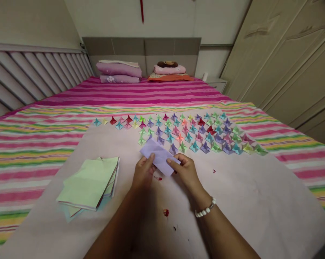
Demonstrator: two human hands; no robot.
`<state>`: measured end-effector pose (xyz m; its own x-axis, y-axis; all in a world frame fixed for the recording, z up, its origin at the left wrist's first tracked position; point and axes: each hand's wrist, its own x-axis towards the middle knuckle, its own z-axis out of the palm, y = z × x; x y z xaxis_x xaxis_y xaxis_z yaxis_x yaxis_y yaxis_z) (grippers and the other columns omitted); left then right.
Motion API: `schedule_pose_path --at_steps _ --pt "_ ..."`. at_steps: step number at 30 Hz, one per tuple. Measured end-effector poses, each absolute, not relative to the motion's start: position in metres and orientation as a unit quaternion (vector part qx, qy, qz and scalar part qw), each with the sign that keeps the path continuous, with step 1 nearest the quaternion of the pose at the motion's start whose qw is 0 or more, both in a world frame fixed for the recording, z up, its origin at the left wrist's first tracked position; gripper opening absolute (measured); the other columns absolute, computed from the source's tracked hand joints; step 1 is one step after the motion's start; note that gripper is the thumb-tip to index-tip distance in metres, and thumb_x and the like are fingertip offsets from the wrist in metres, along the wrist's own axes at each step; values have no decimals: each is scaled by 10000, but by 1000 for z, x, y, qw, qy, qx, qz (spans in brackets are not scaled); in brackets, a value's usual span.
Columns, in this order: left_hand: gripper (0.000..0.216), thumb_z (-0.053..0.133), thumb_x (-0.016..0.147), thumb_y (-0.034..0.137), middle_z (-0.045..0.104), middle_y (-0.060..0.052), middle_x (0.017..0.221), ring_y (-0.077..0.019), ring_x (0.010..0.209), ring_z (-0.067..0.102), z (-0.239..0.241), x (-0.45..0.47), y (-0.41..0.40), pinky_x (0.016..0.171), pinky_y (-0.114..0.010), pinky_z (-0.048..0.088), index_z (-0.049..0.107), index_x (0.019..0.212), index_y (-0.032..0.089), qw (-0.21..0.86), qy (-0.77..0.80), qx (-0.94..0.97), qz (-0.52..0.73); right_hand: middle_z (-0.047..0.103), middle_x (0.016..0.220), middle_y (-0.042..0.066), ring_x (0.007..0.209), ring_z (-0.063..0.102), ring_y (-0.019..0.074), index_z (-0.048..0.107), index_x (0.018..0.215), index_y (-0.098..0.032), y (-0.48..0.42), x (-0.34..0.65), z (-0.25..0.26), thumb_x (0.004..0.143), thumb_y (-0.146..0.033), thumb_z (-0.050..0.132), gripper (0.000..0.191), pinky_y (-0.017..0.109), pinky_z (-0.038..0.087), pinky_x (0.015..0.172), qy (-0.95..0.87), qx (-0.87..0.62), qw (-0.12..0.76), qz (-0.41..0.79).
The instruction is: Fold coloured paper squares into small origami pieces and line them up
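Both my hands hold a folded lilac sheet of paper [159, 155] just above a pale cloth [245, 194] spread on the bed. My left hand [144, 172] pinches its near left edge, fingers closed on it. My right hand [185, 169], with a white bead bracelet at the wrist, pinches the near right corner. Just beyond the paper lie several small folded paper shapes [189, 133] in many colours, set in rows.
A stack of pale green and coloured paper sheets [90, 183] lies left of my hands. A striped bedspread [30, 144] covers the bed; pillows [119, 70] sit at the headboard. A wardrobe [286, 61] stands at the right. Small red specks dot the cloth.
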<state>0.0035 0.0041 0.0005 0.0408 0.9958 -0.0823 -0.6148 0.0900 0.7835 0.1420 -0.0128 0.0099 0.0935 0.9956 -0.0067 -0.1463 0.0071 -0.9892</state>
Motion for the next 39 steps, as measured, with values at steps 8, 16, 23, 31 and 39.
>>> schedule_pose_path --at_steps 8,16,23,31,39 --pt "386 746 722 418 723 -131 1026 -251 1018 666 1 3 4 887 -358 534 659 959 126 696 280 288 595 542 479 -50 432 441 86 568 577 -184 -11 142 13 622 -380 783 295 217 348 449 -394 -455 599 528" --pt "276 773 695 273 743 -116 913 -224 929 696 -1 3 5 901 -358 532 631 869 112 688 331 239 600 676 1104 38 889 618 191 665 1124 -279 -14 148 7 789 -295 617 339 331 486 770 -495 -449 601 438" --pt "304 789 674 266 743 -113 908 -227 872 707 2 0 6 914 -392 527 606 862 114 706 320 234 587 469 1421 53 1277 458 263 714 1048 -296 -16 146 9 695 -163 672 379 410 401 994 -604 -432 567 357" --pt "362 826 618 344 736 -119 860 -244 831 708 -4 5 3 857 -406 530 626 805 107 726 327 276 538 642 909 59 916 603 227 692 664 -204 -12 143 6 662 -299 762 118 369 458 821 -504 -472 620 373" --pt "407 827 584 426 727 -71 777 -164 725 665 -13 7 1 744 -294 520 708 829 123 643 415 367 528 602 625 -34 553 517 120 586 674 -196 -11 141 8 588 -327 811 274 257 418 545 -412 -475 616 474"
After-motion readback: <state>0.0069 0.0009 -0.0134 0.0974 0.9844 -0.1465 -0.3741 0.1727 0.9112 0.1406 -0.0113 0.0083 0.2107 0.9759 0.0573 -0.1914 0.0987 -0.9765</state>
